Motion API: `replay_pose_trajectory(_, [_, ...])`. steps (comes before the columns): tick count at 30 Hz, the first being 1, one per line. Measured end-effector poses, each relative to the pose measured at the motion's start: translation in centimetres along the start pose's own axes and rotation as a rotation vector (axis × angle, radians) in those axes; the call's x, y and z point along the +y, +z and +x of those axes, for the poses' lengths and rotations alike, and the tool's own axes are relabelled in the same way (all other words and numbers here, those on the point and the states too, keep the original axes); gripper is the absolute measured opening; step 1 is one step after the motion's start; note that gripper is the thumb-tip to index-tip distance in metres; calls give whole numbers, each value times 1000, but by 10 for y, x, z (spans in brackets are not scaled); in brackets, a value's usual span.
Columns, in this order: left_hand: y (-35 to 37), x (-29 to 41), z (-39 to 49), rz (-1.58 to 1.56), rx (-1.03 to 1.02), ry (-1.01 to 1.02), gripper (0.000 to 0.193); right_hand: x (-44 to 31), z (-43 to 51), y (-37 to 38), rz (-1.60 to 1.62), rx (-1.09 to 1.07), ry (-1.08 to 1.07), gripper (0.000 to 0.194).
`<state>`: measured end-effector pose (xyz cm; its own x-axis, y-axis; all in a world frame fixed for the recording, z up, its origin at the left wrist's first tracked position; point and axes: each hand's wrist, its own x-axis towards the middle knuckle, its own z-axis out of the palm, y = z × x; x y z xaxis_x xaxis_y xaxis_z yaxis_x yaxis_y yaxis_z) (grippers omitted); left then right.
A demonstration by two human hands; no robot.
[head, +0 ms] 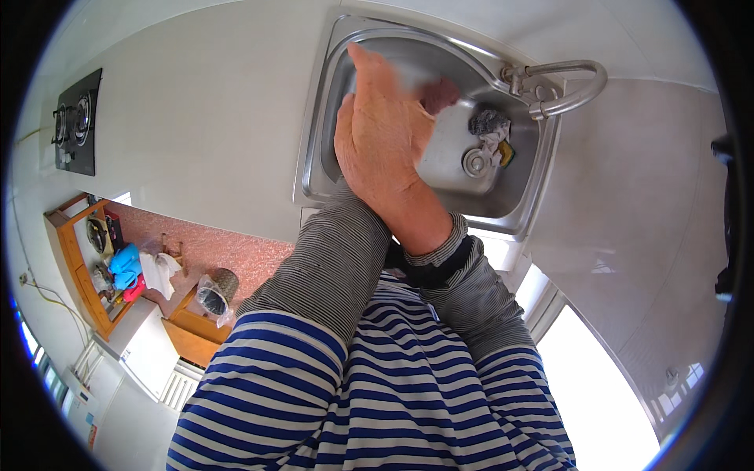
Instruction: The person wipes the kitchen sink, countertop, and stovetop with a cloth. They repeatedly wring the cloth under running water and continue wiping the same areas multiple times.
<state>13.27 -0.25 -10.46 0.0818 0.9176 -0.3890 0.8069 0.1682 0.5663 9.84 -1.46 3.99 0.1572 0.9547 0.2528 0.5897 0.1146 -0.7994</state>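
Note:
Both forearms, in grey striped sleeves, reach over a stainless steel sink (311,141). Crossing above the left wrist, my right hand (380,129) shows its back; two of its digits stand apart and the others blur. My left hand (423,132) lies mostly hidden beneath it, with only part of the skin visible. A blurred dark reddish patch (440,96) lies just beyond the hands; whether it is fingers or a cloth, I cannot tell. In the basin are a steel wool scourer (488,121), a crumpled pale cloth (493,139) and a yellow-green sponge (506,154), beside the drain strainer (476,163).
A curved metal faucet (580,106) rises at the sink's right rear corner. Pale countertop (206,118) extends left to a black gas hob (78,123). Behind at lower left stand a wooden cabinet (79,265) and a bin lined with a plastic bag (215,294).

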Motion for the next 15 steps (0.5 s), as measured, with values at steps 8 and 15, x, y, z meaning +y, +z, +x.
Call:
replay_pose_trajectory(8, [-18, 21, -29, 127, -163, 488, 20, -20, 26, 10, -478, -187, 1, 55])
replay_pose_trajectory(15, [-54, 12, -19, 36, 25, 316, 21, 2, 53, 4, -514, -206, 101, 47])
